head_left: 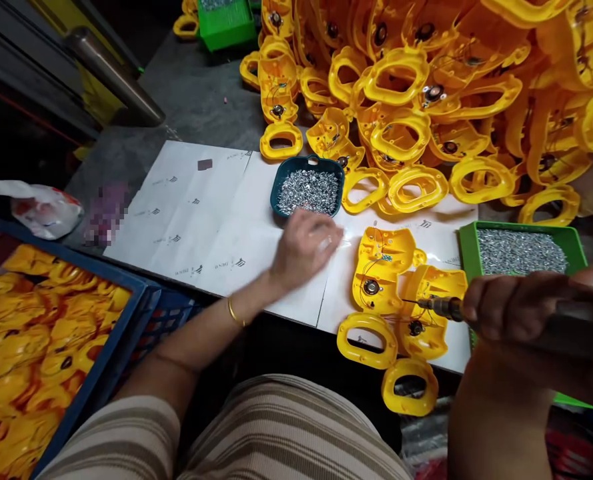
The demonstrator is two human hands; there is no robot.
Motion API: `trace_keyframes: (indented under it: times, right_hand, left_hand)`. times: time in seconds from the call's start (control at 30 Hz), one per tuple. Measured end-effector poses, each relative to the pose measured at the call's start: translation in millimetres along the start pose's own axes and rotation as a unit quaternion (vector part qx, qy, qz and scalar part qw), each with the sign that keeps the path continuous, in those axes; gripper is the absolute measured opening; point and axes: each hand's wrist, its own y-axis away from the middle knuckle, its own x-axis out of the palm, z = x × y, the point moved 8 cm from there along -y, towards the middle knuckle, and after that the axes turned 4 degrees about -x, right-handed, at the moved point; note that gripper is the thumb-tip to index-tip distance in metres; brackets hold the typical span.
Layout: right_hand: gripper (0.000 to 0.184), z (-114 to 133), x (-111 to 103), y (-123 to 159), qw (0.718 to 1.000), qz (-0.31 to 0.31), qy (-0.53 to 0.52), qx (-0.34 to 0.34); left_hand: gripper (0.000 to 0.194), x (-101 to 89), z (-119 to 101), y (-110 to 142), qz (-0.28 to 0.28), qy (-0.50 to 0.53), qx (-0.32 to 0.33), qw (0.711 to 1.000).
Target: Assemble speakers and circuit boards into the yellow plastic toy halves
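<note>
My left hand (pixel 306 245) hovers blurred just in front of a dark teal tray (pixel 279 179) full of small silver screws, its fingers curled together; what they pinch I cannot make out. My right hand (pixel 516 308) is wrapped round a dark electric screwdriver (pixel 443 307), whose tip points left over two yellow plastic shells (pixel 381 273) lying open side up on the white paper (pixel 201 220). Each shell shows a small round speaker and thin wires inside, with a loop handle toward me.
A big heap of the same yellow shells (pixel 426 87) fills the back right. A green tray (pixel 469 250) of screws sits at the right. A blue crate (pixel 111 347) with yellow parts stands at my left, beside a plastic bag (pixel 41 207). Another green tray (pixel 226 23) is far back.
</note>
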Motion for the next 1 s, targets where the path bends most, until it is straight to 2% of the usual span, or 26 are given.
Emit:
trace_keyframes:
  times: [0.03,0.07,0.13,0.17,0.23,0.33,0.5,0.6,0.7,0.87,0.93,1.0]
  right_hand:
    - [0.032,4.2,2.3,0.3,1.000,0.000,-0.012,-0.018]
    - [0.028,8.1,6.4,0.6,0.999,0.005,-0.026,-0.039]
    - [0.025,12.9,17.3,1.8,0.996,0.026,-0.046,-0.070]
    - [0.025,14.8,22.7,2.9,0.994,0.039,-0.054,-0.082]
    - [0.022,13.3,25.9,5.4,0.996,0.033,-0.051,-0.072]
    - [0.025,6.8,20.6,9.0,1.000,0.006,-0.022,-0.010]
    - [0.025,21.4,35.2,3.5,0.989,0.141,-0.041,-0.031]
    - [0.025,24.9,41.0,-0.2,0.985,0.165,-0.038,-0.032]
    - [0.026,27.4,42.9,2.8,0.985,0.155,-0.049,-0.062]
    - [0.029,23.0,33.7,15.7,0.988,0.107,-0.078,-0.082]
    - [0.031,22.8,31.6,18.9,0.987,0.103,-0.084,-0.089]
    - [0.029,23.8,31.7,18.7,0.988,0.095,-0.079,-0.092]
  left_hand:
    - [0.018,-1.8,21.3,-20.5,0.000,-0.035,-0.017,0.999]
    - [0.022,1.4,39.9,-39.1,0.026,-0.068,-0.023,0.997]
    - [0.028,15.1,67.3,-66.0,0.102,-0.111,-0.025,0.988]
    - [0.027,22.6,75.1,-73.5,0.139,-0.115,-0.023,0.983]
    - [0.022,32.4,82.1,-79.8,0.178,-0.104,-0.036,0.978]
    - [0.013,34.0,82.0,-77.5,0.179,-0.074,-0.082,0.978]
    - [0.013,21.0,75.4,-75.0,0.146,-0.060,-0.099,0.982]
    - [0.013,13.7,78.9,-76.0,0.122,-0.036,-0.129,0.983]
    - [0.013,13.5,80.2,-76.0,0.116,-0.008,-0.130,0.985]
    - [0.010,7.7,84.3,-77.4,0.081,0.023,-0.142,0.986]
    - [0.007,-0.1,77.1,-75.1,0.065,0.023,-0.129,0.989]
    - [0.008,-8.8,58.4,-65.7,0.055,0.026,-0.084,0.995]
